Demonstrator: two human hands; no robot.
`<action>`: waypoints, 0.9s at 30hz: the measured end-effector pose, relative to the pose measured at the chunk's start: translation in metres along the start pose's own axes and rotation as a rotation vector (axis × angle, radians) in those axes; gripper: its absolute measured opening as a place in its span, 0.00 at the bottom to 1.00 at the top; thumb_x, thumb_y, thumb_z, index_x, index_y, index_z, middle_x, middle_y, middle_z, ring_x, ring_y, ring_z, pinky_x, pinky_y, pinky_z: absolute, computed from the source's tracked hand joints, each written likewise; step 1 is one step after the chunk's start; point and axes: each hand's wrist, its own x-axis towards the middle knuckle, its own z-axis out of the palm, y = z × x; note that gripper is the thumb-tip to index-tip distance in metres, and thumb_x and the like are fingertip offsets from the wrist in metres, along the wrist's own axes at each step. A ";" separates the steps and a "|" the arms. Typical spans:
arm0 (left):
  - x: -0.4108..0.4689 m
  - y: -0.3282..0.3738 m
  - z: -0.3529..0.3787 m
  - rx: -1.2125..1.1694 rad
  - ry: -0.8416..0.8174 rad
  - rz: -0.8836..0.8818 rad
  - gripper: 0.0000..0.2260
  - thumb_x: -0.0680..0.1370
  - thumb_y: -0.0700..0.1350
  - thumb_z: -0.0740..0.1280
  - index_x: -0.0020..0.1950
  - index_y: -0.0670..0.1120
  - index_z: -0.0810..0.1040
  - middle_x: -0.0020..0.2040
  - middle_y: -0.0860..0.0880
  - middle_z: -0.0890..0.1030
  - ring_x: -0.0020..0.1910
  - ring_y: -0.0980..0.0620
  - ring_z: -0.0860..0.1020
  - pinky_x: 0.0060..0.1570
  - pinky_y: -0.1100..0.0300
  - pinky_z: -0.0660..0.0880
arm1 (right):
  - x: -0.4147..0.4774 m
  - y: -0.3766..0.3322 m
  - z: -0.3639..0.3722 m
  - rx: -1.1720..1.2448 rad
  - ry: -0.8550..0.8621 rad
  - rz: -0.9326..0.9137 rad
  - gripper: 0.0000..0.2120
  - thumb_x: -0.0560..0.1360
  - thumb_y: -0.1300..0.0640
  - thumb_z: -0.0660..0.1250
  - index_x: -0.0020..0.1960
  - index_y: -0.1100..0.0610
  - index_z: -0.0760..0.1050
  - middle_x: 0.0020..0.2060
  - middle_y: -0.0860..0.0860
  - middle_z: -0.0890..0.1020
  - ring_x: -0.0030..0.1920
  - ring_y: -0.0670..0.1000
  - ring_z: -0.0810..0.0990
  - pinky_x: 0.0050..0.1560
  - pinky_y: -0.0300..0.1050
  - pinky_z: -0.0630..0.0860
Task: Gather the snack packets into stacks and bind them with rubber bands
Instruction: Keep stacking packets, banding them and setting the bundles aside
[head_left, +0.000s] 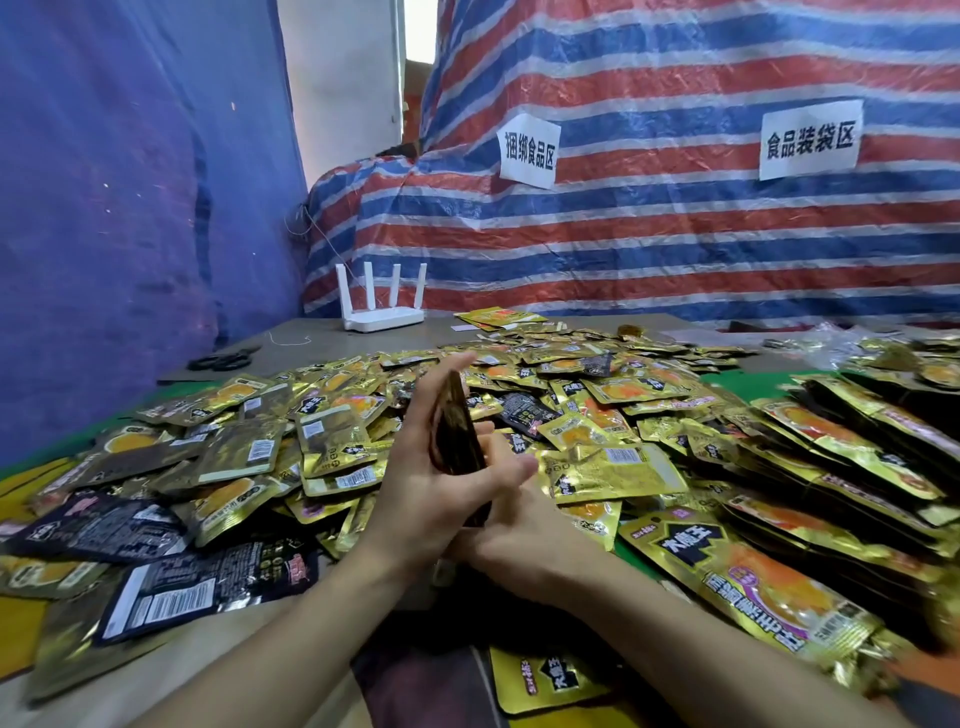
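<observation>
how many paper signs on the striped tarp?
2. Left sign near the corner fold of the tarp; right sign farther right, same height. Others could hang outside the frame.

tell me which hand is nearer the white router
Left. The left hand is raised on the router side of the stack; the right hand sits lower, closer to the person.

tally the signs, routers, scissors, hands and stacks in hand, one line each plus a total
signs: 2
router: 1
scissors: 1
hands: 2
stack in hand: 1
total: 7
</observation>
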 end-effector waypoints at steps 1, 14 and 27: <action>-0.001 -0.001 0.000 0.026 -0.014 0.007 0.32 0.62 0.49 0.81 0.63 0.66 0.74 0.55 0.58 0.77 0.51 0.51 0.81 0.53 0.54 0.80 | 0.000 0.000 0.000 -0.076 -0.013 -0.012 0.29 0.72 0.70 0.71 0.67 0.58 0.63 0.53 0.55 0.81 0.50 0.49 0.85 0.50 0.51 0.84; -0.007 -0.013 -0.001 0.080 -0.087 0.000 0.28 0.69 0.36 0.68 0.63 0.62 0.72 0.43 0.55 0.77 0.41 0.52 0.78 0.45 0.64 0.77 | 0.000 -0.011 -0.019 -1.031 -0.306 0.140 0.54 0.73 0.32 0.69 0.83 0.51 0.41 0.82 0.53 0.45 0.81 0.60 0.35 0.78 0.62 0.32; -0.007 0.006 0.009 0.107 -0.062 0.145 0.29 0.72 0.32 0.64 0.64 0.62 0.71 0.41 0.42 0.70 0.36 0.38 0.70 0.28 0.46 0.70 | -0.067 -0.069 -0.083 -1.153 -0.061 0.187 0.26 0.80 0.37 0.61 0.69 0.54 0.72 0.66 0.55 0.74 0.69 0.56 0.67 0.70 0.54 0.67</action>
